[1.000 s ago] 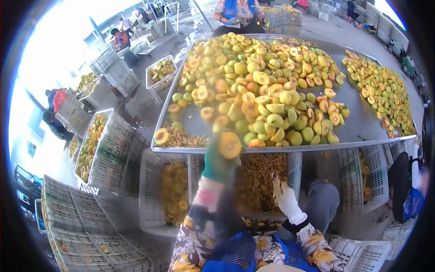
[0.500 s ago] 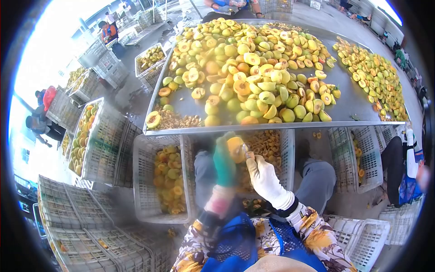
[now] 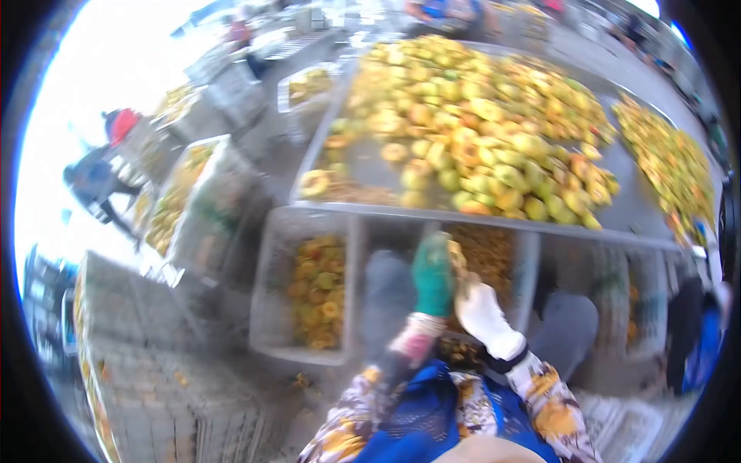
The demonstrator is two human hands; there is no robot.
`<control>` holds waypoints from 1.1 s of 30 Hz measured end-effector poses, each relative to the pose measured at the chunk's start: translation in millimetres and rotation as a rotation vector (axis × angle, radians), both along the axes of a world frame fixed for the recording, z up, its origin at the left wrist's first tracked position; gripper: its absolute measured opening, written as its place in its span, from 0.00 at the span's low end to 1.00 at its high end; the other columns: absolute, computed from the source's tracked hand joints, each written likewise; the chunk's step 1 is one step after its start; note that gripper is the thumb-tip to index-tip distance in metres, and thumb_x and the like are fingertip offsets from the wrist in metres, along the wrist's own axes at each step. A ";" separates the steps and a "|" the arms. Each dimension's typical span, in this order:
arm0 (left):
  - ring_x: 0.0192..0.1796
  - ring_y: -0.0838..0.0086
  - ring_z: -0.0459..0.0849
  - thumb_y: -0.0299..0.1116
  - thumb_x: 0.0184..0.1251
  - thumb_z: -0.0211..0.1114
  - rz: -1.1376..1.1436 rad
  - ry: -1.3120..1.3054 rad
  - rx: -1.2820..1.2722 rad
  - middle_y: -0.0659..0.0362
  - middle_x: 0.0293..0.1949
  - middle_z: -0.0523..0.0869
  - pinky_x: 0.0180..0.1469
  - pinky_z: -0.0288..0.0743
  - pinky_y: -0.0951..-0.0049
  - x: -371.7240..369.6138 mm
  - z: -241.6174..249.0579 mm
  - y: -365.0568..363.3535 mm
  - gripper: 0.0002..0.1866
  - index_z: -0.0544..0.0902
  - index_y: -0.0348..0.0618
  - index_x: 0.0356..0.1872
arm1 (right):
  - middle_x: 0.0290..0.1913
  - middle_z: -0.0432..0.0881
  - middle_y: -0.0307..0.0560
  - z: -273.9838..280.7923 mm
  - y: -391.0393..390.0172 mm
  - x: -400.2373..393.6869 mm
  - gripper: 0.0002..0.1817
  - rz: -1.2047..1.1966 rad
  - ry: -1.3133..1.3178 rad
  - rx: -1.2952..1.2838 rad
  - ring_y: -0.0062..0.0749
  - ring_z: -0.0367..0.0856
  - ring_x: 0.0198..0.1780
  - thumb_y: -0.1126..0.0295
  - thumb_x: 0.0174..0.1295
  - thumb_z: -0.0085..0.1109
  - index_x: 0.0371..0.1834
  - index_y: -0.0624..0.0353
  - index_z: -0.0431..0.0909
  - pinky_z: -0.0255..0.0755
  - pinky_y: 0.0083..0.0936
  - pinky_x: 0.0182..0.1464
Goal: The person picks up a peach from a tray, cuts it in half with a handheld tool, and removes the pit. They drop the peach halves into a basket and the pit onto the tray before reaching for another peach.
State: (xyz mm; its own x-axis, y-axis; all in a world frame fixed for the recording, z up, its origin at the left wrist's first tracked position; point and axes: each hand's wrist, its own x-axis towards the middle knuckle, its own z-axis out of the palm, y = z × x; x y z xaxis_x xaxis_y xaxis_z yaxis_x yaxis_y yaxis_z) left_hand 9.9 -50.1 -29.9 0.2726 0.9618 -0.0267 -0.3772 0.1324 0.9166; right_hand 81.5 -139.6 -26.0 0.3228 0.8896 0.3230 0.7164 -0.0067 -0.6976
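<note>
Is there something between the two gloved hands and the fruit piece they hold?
Nothing visible. The left hand in the green glove and the right hand in the white glove meet directly at the fruit piece, above the crate below the table edge. The picture is blurred.

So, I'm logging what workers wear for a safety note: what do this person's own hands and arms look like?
The left hand wears a green glove with a pinkish cuff. The right hand wears a white glove with a dark band at the wrist. Both arms are in floral-print sleeves, yellow and dark on a pale ground, and a blue mesh garment covers the chest. The frame is blurred.
</note>
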 end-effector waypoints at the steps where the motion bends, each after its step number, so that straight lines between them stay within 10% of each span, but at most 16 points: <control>1: 0.42 0.76 0.81 0.30 0.71 0.58 0.086 0.013 0.062 0.58 0.42 0.83 0.45 0.77 0.76 2.5 -10.8 1.0 0.12 0.78 0.39 0.52 | 0.21 0.75 0.68 -7.3 2.1 0.9 0.11 0.031 0.086 0.017 0.62 0.78 0.25 0.69 0.68 0.51 0.32 0.67 0.72 0.67 0.46 0.22; 7: 0.40 0.81 0.79 0.34 0.67 0.65 0.207 0.087 -0.047 0.61 0.40 0.84 0.43 0.75 0.78 -5.9 -23.9 11.4 0.13 0.82 0.40 0.48 | 0.26 0.76 0.68 46.0 11.3 -14.7 0.18 0.070 0.545 -0.504 0.62 0.77 0.28 0.63 0.75 0.41 0.37 0.68 0.73 0.67 0.40 0.28; 10: 0.39 0.81 0.79 0.35 0.67 0.65 0.246 0.052 -0.094 0.62 0.39 0.84 0.42 0.75 0.78 -10.7 -22.1 8.5 0.13 0.82 0.40 0.48 | 0.23 0.76 0.69 -8.3 15.8 -15.6 0.15 0.130 0.141 -0.035 0.65 0.76 0.27 0.66 0.74 0.44 0.33 0.68 0.71 0.66 0.42 0.25; 18: 0.42 0.83 0.77 0.33 0.69 0.64 0.292 -0.098 -0.081 0.65 0.41 0.82 0.45 0.74 0.80 -4.6 -12.4 9.0 0.12 0.82 0.40 0.49 | 0.26 0.77 0.68 11.6 25.4 -16.1 0.18 0.151 0.212 -0.108 0.60 0.78 0.29 0.64 0.76 0.41 0.34 0.70 0.71 0.68 0.39 0.28; 23: 0.38 0.84 0.77 0.32 0.68 0.65 0.227 -0.055 -0.093 0.66 0.37 0.81 0.42 0.74 0.81 -14.6 -18.4 9.7 0.12 0.82 0.39 0.49 | 0.20 0.71 0.41 21.2 23.0 -15.1 0.25 0.211 0.645 -0.456 0.25 0.69 0.16 0.49 0.75 0.39 0.35 0.61 0.72 0.66 0.27 0.18; 30: 0.35 0.85 0.77 0.35 0.69 0.64 -0.066 0.017 -0.087 0.66 0.35 0.83 0.39 0.73 0.83 -34.0 -21.1 25.1 0.12 0.82 0.40 0.47 | 0.18 0.62 0.32 46.8 14.1 -22.3 0.22 0.158 1.155 -0.646 0.16 0.57 0.12 0.42 0.69 0.45 0.30 0.49 0.63 0.55 0.18 0.13; 33: 0.38 0.83 0.79 0.36 0.67 0.66 0.005 0.125 0.023 0.65 0.36 0.84 0.43 0.74 0.81 -33.1 -25.2 16.6 0.12 0.84 0.40 0.45 | 0.17 0.61 0.31 56.5 12.9 -25.4 0.27 0.189 1.211 -0.666 0.14 0.56 0.12 0.41 0.70 0.41 0.34 0.58 0.69 0.51 0.16 0.13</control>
State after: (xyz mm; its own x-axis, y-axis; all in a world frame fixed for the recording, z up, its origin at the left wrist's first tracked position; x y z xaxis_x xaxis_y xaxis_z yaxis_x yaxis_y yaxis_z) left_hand -23.2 -33.4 -55.1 0.2633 0.9640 -0.0378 -0.2604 0.1088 0.9594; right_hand 56.1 -126.7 30.5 -0.0471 0.8247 -0.5636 -0.2958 -0.5504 -0.7807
